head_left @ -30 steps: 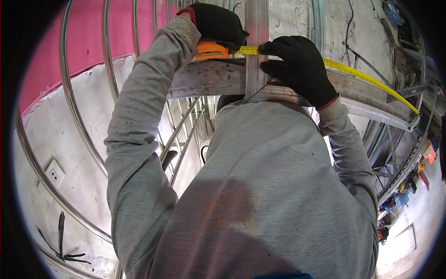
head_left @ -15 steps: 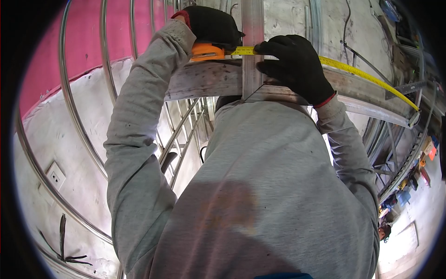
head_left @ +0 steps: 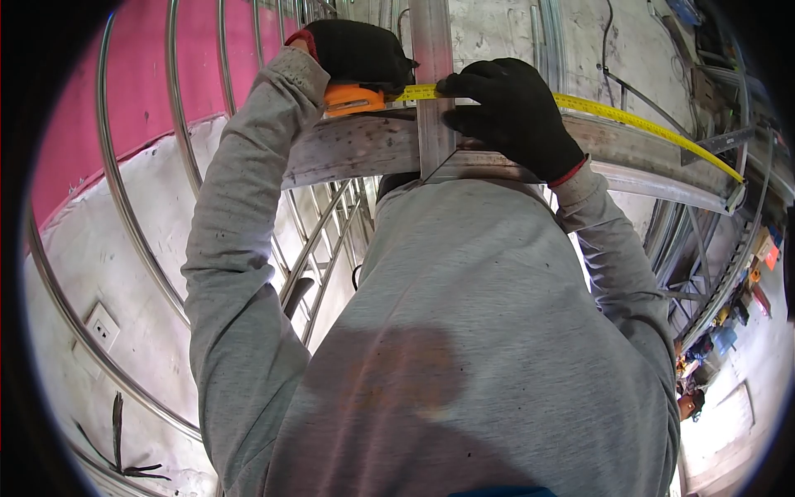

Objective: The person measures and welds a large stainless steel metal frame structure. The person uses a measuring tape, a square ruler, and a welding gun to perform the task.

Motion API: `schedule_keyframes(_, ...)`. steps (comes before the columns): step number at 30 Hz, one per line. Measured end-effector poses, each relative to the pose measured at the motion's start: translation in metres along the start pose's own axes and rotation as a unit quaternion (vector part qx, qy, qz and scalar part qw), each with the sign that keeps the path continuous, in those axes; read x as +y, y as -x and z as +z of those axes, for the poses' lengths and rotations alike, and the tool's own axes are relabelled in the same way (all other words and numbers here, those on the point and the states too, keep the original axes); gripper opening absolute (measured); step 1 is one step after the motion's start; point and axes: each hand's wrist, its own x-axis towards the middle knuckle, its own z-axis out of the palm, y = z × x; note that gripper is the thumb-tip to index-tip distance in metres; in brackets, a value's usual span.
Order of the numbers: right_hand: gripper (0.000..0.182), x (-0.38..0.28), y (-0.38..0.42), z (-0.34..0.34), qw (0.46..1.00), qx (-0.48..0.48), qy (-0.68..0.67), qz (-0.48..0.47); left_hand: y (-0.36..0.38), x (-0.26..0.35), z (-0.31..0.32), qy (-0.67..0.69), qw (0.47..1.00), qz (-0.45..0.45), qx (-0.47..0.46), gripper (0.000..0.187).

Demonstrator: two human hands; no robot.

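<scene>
My left hand (head_left: pixel 360 54), in a black glove with red trim, is closed on an orange tape measure (head_left: pixel 352 99). Out of its case runs a yellow blade (head_left: pixel 629 118), which crosses a metal tube (head_left: pixel 434 50) and stretches right to the far end of a metal beam (head_left: pixel 352 153). Also black-gloved, my right hand (head_left: pixel 513 116) pinches the blade with thumb and fingers beside the tube's right edge. Tube and beam meet at a joint below the hands. The palm side of my left hand is hidden.
Curved shiny metal bars (head_left: pixel 124 190) stand at the left before a pink and white wall. A wall socket (head_left: pixel 103 325) sits low there. Metal racks and assorted items (head_left: pixel 729 331) line the right side. A grey angle piece (head_left: pixel 719 144) lies near the beam's right end.
The whole view has shifted a little, so hands, tape and tube appear slightly farther left. Both hands keep the same hold on the tape measure and its blade.
</scene>
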Motion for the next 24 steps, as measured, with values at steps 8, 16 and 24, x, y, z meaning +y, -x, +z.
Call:
schedule_keyframes(8, 0.035, -0.001, 0.002, 0.002, 1.000, 0.025, 0.014, -0.008, -0.001, -0.007, 0.008, -0.023, 0.998, 0.044, 0.040, 0.017)
schedule_keyframes(16, 0.052, -0.005, -0.001, -0.027, 0.997, -0.028, 0.044, 0.064, 0.006, 0.020, -0.002, 0.226, 0.953, -0.193, 0.051, 0.024)
schedule_keyframes(24, 0.022, 0.026, 0.040, -0.132, 0.963, 0.053, 0.221, 0.143, 0.022, 0.044, -0.037, -0.096, 0.985, -0.010, 0.144, 0.023)
